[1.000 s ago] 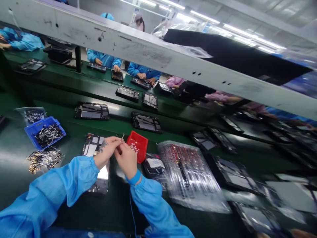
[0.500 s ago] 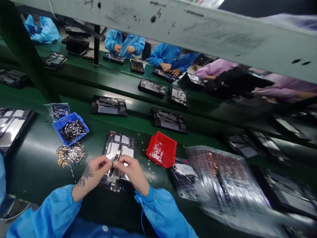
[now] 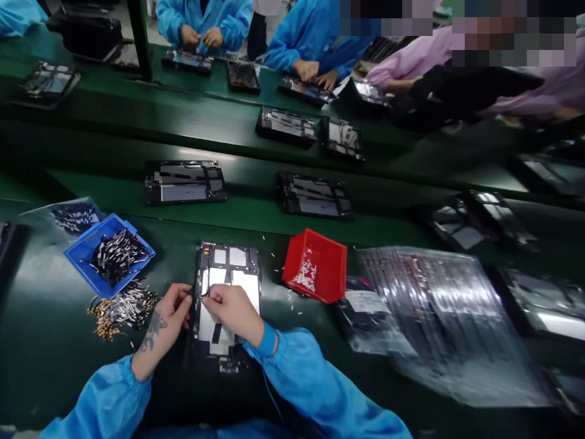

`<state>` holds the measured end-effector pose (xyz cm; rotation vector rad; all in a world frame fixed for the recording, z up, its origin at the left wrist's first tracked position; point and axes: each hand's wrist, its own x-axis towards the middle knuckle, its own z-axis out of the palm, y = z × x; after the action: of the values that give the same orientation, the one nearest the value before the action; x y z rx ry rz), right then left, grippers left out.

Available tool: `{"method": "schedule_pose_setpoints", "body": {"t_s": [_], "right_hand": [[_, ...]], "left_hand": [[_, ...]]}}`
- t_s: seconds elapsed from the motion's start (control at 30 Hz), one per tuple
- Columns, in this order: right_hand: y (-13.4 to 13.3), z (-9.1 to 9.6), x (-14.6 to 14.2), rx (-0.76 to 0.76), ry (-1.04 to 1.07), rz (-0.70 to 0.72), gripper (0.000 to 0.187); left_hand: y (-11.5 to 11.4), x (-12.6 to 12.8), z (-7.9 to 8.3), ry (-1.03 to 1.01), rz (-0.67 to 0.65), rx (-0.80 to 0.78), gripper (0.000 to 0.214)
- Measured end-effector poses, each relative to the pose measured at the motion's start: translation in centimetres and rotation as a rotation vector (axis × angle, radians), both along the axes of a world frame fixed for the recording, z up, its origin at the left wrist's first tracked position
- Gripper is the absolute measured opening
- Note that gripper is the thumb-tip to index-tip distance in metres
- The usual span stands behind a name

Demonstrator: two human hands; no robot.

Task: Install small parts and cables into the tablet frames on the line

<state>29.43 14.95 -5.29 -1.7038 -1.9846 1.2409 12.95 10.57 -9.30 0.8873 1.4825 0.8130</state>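
Note:
An opened tablet [image 3: 220,332] lies face down on the green bench in front of me, its silver plates and dark strips showing. Over its left half, my right hand [image 3: 235,311] has thumb and forefinger pinched together. A short, thin dark cable [image 3: 204,294] shows at those fingertips, partly covered by them. My left hand [image 3: 168,317] is beside the tablet's left edge, fingers half curled, thumb and forefinger slightly apart with nothing visible between them. Left of that hand lies a pile of short cables with gold ends [image 3: 121,311].
A blue bin [image 3: 86,268] of dark cables stands at left, beside a clear bag [image 3: 75,216]. A red bin [image 3: 326,268] holds small white pieces; several lie loose nearby. Plastic-wrapped parts [image 3: 439,323] lie right. More tablets [image 3: 185,182] lie beyond; co-workers' hands [image 3: 201,38] work across.
My hands have come apart: the left moved off the tablet to its left edge, while the right stays over it, pinching. The camera view has tilted down.

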Motion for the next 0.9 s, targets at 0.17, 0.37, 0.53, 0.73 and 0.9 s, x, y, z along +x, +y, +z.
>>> {"method": "schedule_pose_setpoints", "body": {"t_s": [0.17, 0.37, 0.53, 0.73, 0.9], "right_hand": [[0.1, 0.4, -0.3, 0.025, -0.089, 0.025, 0.025], [-0.1, 0.6, -0.1, 0.036, -0.05, 0.017, 0.025], [0.2, 0.5, -0.6, 0.101, 0.181, -0.048, 0.009], [0.5, -0.6, -0.6, -0.192, 0.475, -0.129, 0.009], [0.6, -0.4, 0.5, 0.196, 0.204, -0.111, 0.011]], "left_hand": [[0.3, 0.1, 0.4, -0.004, -0.042, 0.002, 0.035], [0.8, 0.1, 0.6, 0.016, -0.062, 0.005, 0.031], [1.3, 0.4, 1.0, 0.062, -0.064, 0.025, 0.019], [1.2, 0.4, 1.0, 0.046, -0.121, 0.105, 0.003], [0.9, -0.1, 0.6, 0.015, -0.196, 0.265, 0.02]]}}
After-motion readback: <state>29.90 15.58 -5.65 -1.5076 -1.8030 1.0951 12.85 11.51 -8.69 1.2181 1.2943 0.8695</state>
